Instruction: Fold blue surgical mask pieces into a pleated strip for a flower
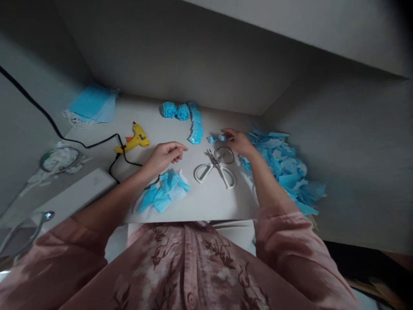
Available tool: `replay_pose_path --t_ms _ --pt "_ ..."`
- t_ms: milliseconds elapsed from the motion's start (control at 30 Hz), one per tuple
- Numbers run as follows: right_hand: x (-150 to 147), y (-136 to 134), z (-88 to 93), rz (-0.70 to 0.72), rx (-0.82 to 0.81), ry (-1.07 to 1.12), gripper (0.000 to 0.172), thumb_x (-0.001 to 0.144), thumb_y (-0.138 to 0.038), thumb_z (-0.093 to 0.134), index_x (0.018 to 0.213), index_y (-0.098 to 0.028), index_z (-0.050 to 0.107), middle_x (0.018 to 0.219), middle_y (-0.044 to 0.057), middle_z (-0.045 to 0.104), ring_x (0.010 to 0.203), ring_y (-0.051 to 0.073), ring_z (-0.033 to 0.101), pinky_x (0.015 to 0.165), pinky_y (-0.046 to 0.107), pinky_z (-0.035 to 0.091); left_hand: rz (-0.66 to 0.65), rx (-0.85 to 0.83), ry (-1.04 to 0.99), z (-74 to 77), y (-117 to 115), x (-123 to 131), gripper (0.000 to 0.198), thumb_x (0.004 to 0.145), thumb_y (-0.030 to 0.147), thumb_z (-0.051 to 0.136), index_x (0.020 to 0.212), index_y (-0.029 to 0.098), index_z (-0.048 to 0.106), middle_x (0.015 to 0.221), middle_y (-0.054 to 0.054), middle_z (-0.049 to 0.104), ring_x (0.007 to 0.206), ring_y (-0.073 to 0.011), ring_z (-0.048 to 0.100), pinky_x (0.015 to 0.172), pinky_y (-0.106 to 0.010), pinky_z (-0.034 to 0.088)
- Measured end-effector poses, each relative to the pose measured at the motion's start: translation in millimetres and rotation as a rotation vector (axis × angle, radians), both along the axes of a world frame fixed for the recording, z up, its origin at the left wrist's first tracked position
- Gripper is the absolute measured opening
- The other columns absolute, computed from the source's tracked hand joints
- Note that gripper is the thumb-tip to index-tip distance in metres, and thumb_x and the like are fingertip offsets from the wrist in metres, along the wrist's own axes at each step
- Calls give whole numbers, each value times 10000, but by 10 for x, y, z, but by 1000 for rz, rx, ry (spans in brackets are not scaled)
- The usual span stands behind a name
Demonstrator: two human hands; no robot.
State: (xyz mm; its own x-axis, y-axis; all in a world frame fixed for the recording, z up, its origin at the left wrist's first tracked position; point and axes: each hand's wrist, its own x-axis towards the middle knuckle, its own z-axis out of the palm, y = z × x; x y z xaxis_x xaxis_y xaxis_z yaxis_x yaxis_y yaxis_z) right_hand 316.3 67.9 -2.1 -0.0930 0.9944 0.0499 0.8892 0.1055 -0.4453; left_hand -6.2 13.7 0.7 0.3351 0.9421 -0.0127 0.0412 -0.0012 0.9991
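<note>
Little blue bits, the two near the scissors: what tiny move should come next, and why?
Maybe the left grip should reach for the left bit, carefully avoiding the pointed scissors beside it. That grip shows nothing in it, the bit lies uncovered, and the right grip is at the other bit.

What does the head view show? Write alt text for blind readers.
A person's right hand is at a small blue piece above a pale table; the left hand curls loosely. Around them lie scissors, a yellow glue gun, blue rosettes and blue scraps.
</note>
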Motion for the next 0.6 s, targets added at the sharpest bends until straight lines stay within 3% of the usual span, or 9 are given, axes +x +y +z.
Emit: replay_pose_path --t_ms 100,167,267,400,500,600 --pt "-106 -25 39 263 -66 19 552 760 -35 525 1261 -178 706 1254 73 749 1116 198 702 1000 303 522 0 -2 -2 -1 -1 7 264 771 367 656 882 137 721 670 10 606 582 -89 506 566 -229 391" --pt "-190 -4 3 333 -43 -76 526 766 -22 517 1222 -172 735 1271 92 744 1172 226 684 1054 336 495 1 -1 -3 2 -6 11 271 772 376 655 880 137 722 665 11 604 582 -88 508 565 -227 393" --pt "-243 51 -69 280 14 -154 543 792 -22 515 1279 -151 715 1342 127 708 1256 263 651 1103 376 466 8 -4 4 0 -7 6 269 767 380 660 873 140 721 666 11 606 582 -89 511 563 -227 398" --pt "-176 64 -99 205 38 14 557 874 -84 455 1400 -155 626 1379 113 689 1232 232 671 1068 355 496 13 6 3 -15 11 -13 267 764 375 665 887 146 726 674 7 615 584 -93 520 560 -228 405" --pt "-131 38 -107 165 110 132 550 909 -134 407 1429 -125 587 1310 123 726 1190 213 686 1062 355 496 5 20 -4 -24 21 -23 256 764 365 668 887 148 729 680 6 618 582 -92 520 559 -227 411" --pt "-133 22 -128 90 105 167 520 903 -180 427 1375 -93 625 1143 139 782 1025 220 725 974 362 537 1 20 -2 -30 24 -26 247 764 356 668 881 147 730 675 7 616 577 -91 519 554 -225 410"
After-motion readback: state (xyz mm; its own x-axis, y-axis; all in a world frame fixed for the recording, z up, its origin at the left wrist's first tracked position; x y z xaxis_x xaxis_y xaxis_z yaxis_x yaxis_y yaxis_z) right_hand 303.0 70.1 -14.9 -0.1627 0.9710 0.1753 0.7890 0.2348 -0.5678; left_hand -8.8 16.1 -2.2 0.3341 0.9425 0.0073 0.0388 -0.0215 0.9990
